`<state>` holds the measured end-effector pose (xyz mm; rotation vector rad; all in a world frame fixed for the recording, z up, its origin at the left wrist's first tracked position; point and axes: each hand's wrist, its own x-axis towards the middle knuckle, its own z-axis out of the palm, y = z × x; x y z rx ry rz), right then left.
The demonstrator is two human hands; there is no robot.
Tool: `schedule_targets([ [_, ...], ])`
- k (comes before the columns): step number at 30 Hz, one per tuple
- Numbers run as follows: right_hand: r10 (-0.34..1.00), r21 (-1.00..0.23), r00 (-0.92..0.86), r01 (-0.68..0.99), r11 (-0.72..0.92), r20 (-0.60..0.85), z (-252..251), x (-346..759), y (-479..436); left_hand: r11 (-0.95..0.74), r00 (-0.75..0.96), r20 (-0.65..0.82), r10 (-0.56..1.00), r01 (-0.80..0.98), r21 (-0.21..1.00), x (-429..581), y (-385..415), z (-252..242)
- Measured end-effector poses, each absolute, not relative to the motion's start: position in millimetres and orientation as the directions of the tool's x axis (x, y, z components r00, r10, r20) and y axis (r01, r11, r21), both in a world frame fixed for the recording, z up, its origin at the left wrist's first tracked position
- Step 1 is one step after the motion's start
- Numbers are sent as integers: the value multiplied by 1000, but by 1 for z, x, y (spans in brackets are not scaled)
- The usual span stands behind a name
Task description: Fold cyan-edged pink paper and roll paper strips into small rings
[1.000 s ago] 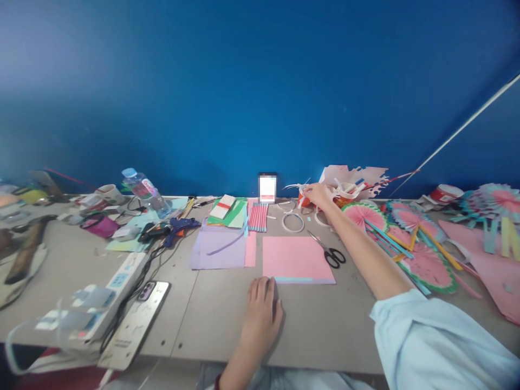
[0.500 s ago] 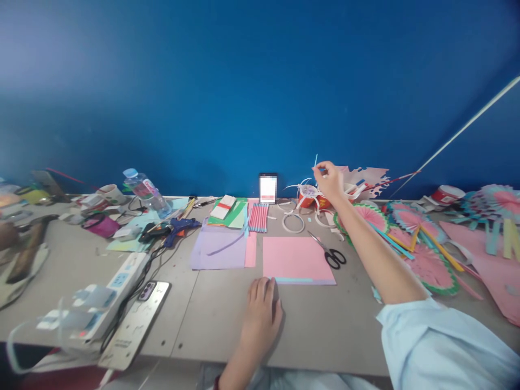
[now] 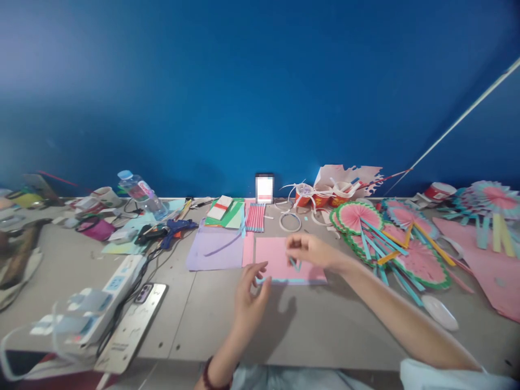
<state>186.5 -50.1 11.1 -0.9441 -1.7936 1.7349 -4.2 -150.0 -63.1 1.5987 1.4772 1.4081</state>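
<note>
My right hand is closed, fingertips pinched on a small light-blue strip that hangs below them over the pink paper. My left hand is beside the paper's near-left corner, fingers apart and curved, holding nothing. The pink sheet lies flat, with a light-blue and lilac band along its near edge. Scissors cannot be seen now; my right hand and forearm cover that side of the sheet.
Lilac sheets and striped pink rolls lie left of the paper. Behind are a tape roll and red cups. Watermelon-patterned paper fans and a white mouse are right; a glue gun, phone and power strip left.
My right hand has come down and toward me from above the cups, bringing the light-blue strip over the pink paper. My left hand has lifted off the paper's edge and its fingers have spread.
</note>
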Motion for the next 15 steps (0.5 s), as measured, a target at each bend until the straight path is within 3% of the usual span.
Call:
schedule_targets([
  [3,661,-970,-715,224,-95,-229,-12,182,-84,-162,-75,183,980,223,961,1,-142,-56],
  [8,748,-946,-591,282,-160,-303,-45,186,-130,5,40,-11,999,156,988,8,-150,-66],
  [15,779,-887,-447,81,-455,-440,-79,194,-177,103,69,-116,991,169,980,2,-173,-76],
])
